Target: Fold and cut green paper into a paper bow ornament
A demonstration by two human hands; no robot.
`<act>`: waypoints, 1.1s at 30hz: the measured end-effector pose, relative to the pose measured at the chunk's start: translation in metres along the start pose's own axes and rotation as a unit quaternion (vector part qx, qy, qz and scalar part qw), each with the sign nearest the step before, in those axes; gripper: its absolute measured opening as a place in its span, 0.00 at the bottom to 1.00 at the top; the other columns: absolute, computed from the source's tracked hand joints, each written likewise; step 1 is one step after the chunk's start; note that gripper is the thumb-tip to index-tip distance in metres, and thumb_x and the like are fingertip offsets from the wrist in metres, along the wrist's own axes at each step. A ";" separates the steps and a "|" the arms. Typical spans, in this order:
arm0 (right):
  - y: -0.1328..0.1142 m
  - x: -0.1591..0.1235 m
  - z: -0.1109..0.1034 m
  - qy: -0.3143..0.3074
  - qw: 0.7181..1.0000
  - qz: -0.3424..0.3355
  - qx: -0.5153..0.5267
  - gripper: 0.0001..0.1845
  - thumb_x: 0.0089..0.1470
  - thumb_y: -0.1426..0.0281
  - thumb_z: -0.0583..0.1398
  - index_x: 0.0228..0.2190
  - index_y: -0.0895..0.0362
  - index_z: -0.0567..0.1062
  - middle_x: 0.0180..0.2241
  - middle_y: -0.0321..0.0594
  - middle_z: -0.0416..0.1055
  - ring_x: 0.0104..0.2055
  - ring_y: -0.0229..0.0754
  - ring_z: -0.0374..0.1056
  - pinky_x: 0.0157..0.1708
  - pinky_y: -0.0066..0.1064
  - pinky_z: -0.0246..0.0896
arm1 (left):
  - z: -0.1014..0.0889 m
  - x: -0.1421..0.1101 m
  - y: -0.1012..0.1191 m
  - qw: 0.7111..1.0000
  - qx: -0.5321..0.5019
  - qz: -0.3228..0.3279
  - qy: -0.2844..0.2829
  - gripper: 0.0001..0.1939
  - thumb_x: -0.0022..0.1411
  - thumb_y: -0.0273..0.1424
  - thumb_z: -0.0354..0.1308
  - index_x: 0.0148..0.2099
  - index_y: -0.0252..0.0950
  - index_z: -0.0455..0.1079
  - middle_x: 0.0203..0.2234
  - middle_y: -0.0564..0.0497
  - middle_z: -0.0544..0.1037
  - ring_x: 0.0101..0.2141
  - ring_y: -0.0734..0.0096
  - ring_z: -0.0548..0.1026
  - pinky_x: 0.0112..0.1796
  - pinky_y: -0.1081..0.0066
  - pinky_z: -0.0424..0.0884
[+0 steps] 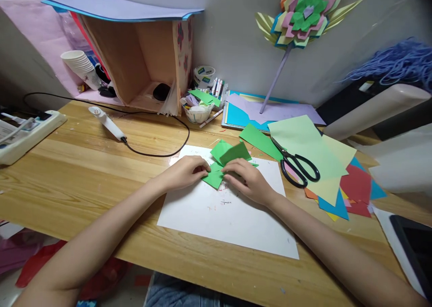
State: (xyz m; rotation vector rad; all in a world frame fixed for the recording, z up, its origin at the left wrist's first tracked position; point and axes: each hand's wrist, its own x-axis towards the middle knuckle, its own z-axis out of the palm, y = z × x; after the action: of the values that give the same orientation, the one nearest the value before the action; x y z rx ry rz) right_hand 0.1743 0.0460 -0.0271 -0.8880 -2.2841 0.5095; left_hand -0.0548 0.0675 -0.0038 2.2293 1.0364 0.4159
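A folded green paper piece (214, 177) with several petal-like flaps lies on a white sheet (236, 230). My left hand (189, 171) pinches its left edge between thumb and fingers. On the other side, my right hand (248, 181) has curled fingers closed on the paper's right part, and one flap stands up above them. Part of the green paper is hidden behind the right fingers. Black-handled scissors (299, 166) lie to the right, over pale green sheets (300, 136) and a green strip (259, 140).
Coloured paper scraps (357, 183) are piled at the right. A paper flower (308, 15) on a stem stands behind, near a stack of coloured paper (286, 109). A scrap-filled bowl (197, 111), an open box (135, 60), a corded white device (106, 123) and a power strip (30, 136) are farther left.
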 end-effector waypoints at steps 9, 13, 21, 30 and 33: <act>0.001 0.000 -0.001 0.056 0.998 0.013 -0.029 0.10 0.53 0.78 0.53 0.36 0.55 0.70 0.35 0.42 0.68 0.38 0.45 0.63 0.40 0.40 0.59 | 0.000 0.000 -0.002 1.000 -0.021 0.006 -0.012 0.06 0.56 0.29 0.56 0.37 0.34 0.69 0.28 0.51 0.72 0.29 0.73 0.69 0.32 0.74 0.64; 0.004 0.000 -0.003 0.156 0.985 0.052 -0.040 0.09 0.51 0.78 0.54 0.31 0.54 0.70 0.31 0.41 0.67 0.37 0.46 0.63 0.39 0.41 0.58 | 0.002 -0.001 -0.004 0.999 -0.031 0.008 -0.006 0.06 0.56 0.30 0.56 0.37 0.35 0.68 0.28 0.51 0.71 0.29 0.73 0.69 0.32 0.73 0.64; 0.008 0.002 -0.002 0.059 0.994 0.051 -0.077 0.13 0.53 0.75 0.54 0.40 0.54 0.72 0.34 0.42 0.67 0.37 0.45 0.62 0.44 0.45 0.56 | 0.003 0.000 -0.004 1.000 -0.027 0.011 -0.009 0.07 0.56 0.30 0.56 0.38 0.35 0.69 0.28 0.51 0.70 0.29 0.73 0.68 0.32 0.73 0.63; -0.004 -0.001 0.003 -0.011 0.994 -0.084 -0.068 0.10 0.52 0.68 0.58 0.38 0.55 0.73 0.36 0.43 0.70 0.39 0.44 0.64 0.38 0.38 0.60 | 0.002 -0.001 -0.004 1.000 -0.020 0.005 -0.006 0.07 0.56 0.31 0.56 0.38 0.35 0.69 0.28 0.52 0.70 0.29 0.72 0.68 0.32 0.73 0.62; -0.010 -0.001 0.009 -0.052 0.988 -0.132 -0.065 0.09 0.55 0.71 0.55 0.39 0.56 0.72 0.35 0.44 0.72 0.37 0.42 0.66 0.36 0.35 0.62 | 0.002 0.000 -0.003 1.000 -0.019 -0.002 -0.001 0.06 0.56 0.30 0.55 0.36 0.34 0.70 0.26 0.51 0.71 0.28 0.73 0.68 0.31 0.73 0.62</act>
State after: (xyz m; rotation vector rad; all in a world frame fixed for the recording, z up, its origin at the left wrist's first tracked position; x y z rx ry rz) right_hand 0.1644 0.0378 -0.0283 -0.6169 -2.5062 0.2977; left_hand -0.0552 0.0679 -0.0077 2.1942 1.0230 0.4283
